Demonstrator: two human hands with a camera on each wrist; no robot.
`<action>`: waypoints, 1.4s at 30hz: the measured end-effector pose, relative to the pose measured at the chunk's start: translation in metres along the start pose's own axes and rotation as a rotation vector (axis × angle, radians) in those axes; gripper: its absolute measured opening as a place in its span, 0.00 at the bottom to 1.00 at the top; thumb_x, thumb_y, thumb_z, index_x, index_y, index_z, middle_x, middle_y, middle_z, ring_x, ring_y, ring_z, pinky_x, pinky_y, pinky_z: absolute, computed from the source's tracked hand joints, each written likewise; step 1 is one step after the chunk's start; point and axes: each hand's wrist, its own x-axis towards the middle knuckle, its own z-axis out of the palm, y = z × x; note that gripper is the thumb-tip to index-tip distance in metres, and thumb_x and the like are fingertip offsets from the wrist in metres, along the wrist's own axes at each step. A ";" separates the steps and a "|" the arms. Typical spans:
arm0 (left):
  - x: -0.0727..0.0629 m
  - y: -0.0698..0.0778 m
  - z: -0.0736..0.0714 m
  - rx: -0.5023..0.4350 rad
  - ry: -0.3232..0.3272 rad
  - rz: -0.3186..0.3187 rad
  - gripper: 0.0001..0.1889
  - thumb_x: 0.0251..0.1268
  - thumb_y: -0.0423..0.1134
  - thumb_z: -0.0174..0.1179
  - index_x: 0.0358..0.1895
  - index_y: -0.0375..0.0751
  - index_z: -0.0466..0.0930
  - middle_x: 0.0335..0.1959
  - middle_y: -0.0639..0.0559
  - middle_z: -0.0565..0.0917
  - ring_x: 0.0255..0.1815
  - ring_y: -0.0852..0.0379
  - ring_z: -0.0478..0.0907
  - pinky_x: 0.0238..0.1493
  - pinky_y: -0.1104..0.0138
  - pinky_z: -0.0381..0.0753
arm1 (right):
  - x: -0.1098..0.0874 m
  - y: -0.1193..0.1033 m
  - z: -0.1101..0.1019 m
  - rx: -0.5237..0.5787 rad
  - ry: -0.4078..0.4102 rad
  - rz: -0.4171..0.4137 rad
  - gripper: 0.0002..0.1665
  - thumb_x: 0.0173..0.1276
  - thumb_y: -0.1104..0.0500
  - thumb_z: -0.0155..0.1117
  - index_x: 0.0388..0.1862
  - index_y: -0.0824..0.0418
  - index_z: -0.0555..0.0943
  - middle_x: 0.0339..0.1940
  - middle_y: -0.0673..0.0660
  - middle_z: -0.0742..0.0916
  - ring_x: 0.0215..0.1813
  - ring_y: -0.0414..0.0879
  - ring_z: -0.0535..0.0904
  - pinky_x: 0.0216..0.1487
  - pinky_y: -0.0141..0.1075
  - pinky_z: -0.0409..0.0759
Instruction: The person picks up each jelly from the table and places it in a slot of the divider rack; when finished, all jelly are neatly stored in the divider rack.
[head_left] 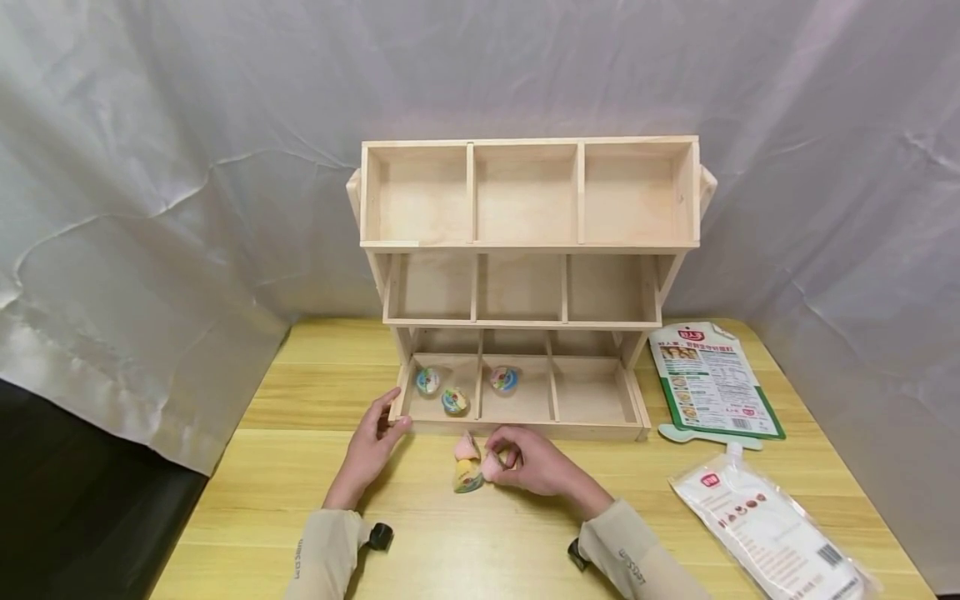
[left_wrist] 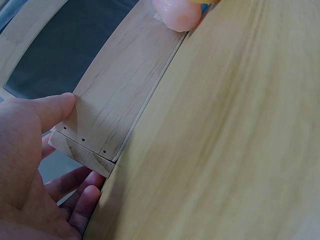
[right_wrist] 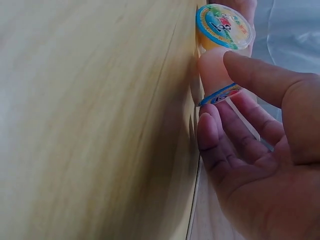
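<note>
Right hand [head_left: 536, 462] pinching a small pink jelly cup [head_left: 492, 467] near centre, blue-rimmed lid [right_wrist: 220, 94] partly hidden, left hand [head_left: 372, 437] gripping near left corner of pale wooden tiered rack [head_left: 530, 248], white plastic pouch [head_left: 780, 529] cut off near right

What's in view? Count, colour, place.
rack: one, pale wood, on table
racked cups: three, multicoloured lids, bottom tier
loose cups: two, pink and yellow, before rack
held cup: one, pink, beside them
packet: one, white, green, rack's right
utensil: one, pale green, by packet
pouch: one, white, table's right
table: one, yellow, beneath
curtain: count unclear, grey, around
surface: one, black, left
left hand: one, gripping rack
right hand: one, pinching held cup
sleeves: two, beige, forearms
wristbands: two, black, wrists
</note>
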 end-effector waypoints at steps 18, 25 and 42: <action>0.000 -0.004 0.001 -0.002 0.001 0.019 0.32 0.76 0.47 0.62 0.79 0.52 0.64 0.61 0.36 0.78 0.56 0.46 0.80 0.55 0.64 0.76 | -0.007 -0.018 -0.020 0.067 0.077 0.042 0.26 0.61 0.61 0.80 0.57 0.62 0.82 0.38 0.52 0.84 0.40 0.45 0.79 0.40 0.31 0.81; 0.000 -0.003 0.001 0.005 0.003 0.016 0.32 0.77 0.46 0.62 0.79 0.52 0.64 0.61 0.37 0.78 0.56 0.47 0.80 0.55 0.65 0.76 | -0.006 -0.018 -0.028 0.079 0.152 0.078 0.26 0.58 0.62 0.81 0.56 0.57 0.83 0.38 0.50 0.84 0.39 0.44 0.79 0.40 0.32 0.81; -0.015 0.039 -0.007 0.024 -0.040 -0.015 0.32 0.78 0.39 0.60 0.80 0.42 0.62 0.63 0.31 0.77 0.59 0.42 0.80 0.56 0.64 0.75 | -0.004 -0.016 -0.058 0.035 0.308 0.123 0.30 0.53 0.60 0.85 0.55 0.58 0.84 0.42 0.53 0.87 0.42 0.46 0.81 0.45 0.36 0.83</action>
